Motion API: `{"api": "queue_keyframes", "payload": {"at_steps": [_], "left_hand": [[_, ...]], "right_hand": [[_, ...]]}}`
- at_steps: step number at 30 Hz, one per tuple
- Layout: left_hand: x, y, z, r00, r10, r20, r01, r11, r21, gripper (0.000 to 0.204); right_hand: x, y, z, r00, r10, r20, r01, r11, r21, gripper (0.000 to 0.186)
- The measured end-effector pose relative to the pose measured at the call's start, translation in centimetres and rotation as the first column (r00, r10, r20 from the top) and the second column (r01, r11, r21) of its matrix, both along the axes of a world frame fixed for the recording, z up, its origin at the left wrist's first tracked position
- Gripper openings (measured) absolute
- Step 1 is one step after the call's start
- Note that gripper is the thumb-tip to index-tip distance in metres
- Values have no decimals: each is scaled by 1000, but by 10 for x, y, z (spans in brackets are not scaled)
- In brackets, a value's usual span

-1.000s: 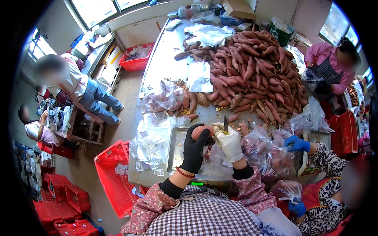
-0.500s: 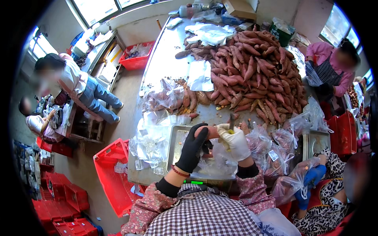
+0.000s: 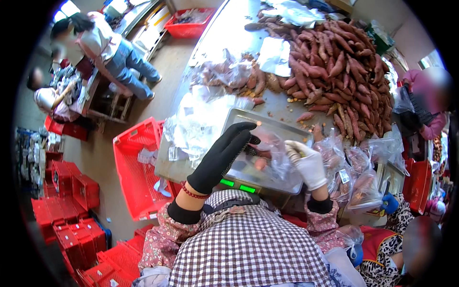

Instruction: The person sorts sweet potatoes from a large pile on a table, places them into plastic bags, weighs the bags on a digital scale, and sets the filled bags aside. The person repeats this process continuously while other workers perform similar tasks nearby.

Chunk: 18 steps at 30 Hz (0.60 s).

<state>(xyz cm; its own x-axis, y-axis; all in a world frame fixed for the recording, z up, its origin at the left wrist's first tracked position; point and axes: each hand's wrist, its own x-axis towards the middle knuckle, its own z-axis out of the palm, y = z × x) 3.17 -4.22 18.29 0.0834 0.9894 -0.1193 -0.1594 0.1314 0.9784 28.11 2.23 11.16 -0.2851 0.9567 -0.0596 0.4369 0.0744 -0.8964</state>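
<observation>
My left hand (image 3: 222, 155), in a black glove, is over the near-left part of a metal tray (image 3: 241, 115). Its fingers are stretched out and apart, with nothing visible in them. Beneath it, a clear plastic bag (image 3: 282, 162) with sweet potatoes (image 3: 260, 163) inside lies in the tray. My right hand (image 3: 308, 164), in a white glove, is at the tray's right side beside that bag. Its fingers are curled together; whatever they hold, if anything, I cannot make out. The tray rests on a scale with a lit green display (image 3: 247, 189).
A large sweet potato heap (image 3: 339, 71) covers the table's far right. Filled bags (image 3: 361, 189) crowd the right; clear packaging (image 3: 191, 126) lies left. A red crate (image 3: 126, 158) stands beside the table. Co-workers are at both sides, one in leopard-print sleeves (image 3: 406, 217) close by.
The sweet potato has left my left hand, which has opened over the tray. My right hand has moved away from it to the right. The view has shifted.
</observation>
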Motion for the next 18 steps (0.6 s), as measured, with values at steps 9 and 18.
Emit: {"api": "queue_keyframes", "payload": {"at_steps": [9, 18], "left_hand": [[-18, -44, -4, 765, 69, -640, 20, 991, 130, 57], [-30, -51, 22, 349, 358, -866, -220, 930, 295, 85]], "right_hand": [[17, -34, 36, 980, -193, 56, 191, 981, 40, 34], [-32, -87, 30, 901, -184, 393, 132, 979, 156, 88]]}}
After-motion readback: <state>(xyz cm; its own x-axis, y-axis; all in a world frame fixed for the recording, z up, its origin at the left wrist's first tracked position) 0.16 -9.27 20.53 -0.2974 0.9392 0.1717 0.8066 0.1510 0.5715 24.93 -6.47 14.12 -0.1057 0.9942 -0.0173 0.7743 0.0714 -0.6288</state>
